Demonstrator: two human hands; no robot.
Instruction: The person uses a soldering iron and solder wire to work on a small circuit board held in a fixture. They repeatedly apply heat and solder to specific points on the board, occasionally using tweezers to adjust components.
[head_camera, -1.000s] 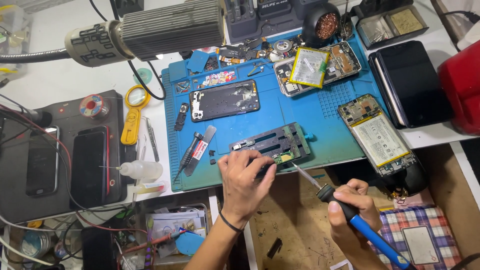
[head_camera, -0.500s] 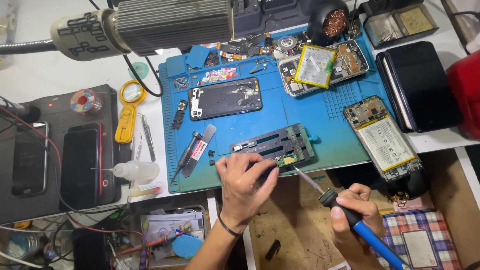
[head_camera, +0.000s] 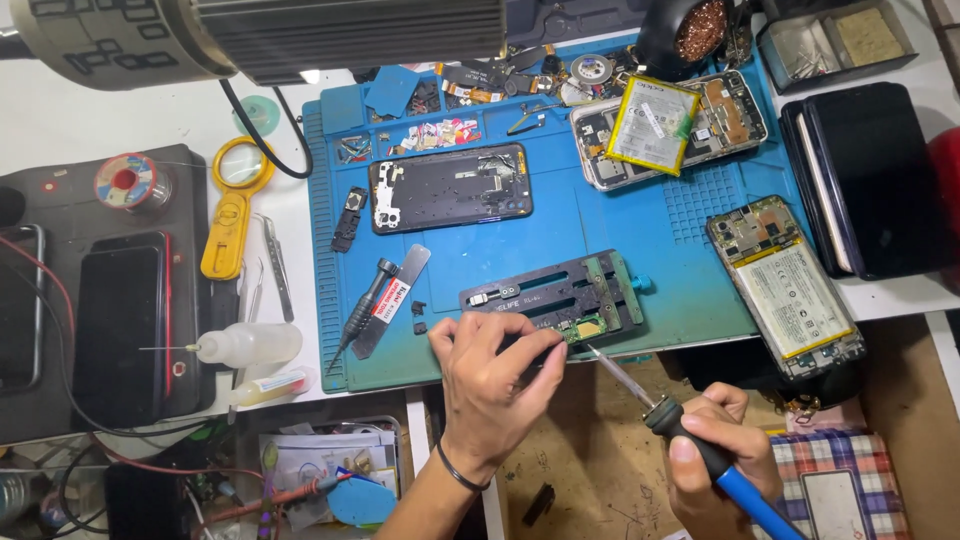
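- Board (head_camera: 588, 328) sits clamped in the black fixture (head_camera: 552, 297), at the near edge of the blue mat (head_camera: 600, 225).
- Our left hand (head_camera: 492, 378) rests on the fixture; the fingers are pinched narrow, and we cannot tell if they hold something.
- Our right hand (head_camera: 722, 462) grips the iron (head_camera: 690, 430) closed around its handle, the tip just beside the board.
- We judge the soldering step is in hand; the next move needs a steady tip on the small joint.

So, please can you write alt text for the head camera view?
A right hand points a blue soldering iron at a small board in a black clamp on a blue mat, the left hand beside it.
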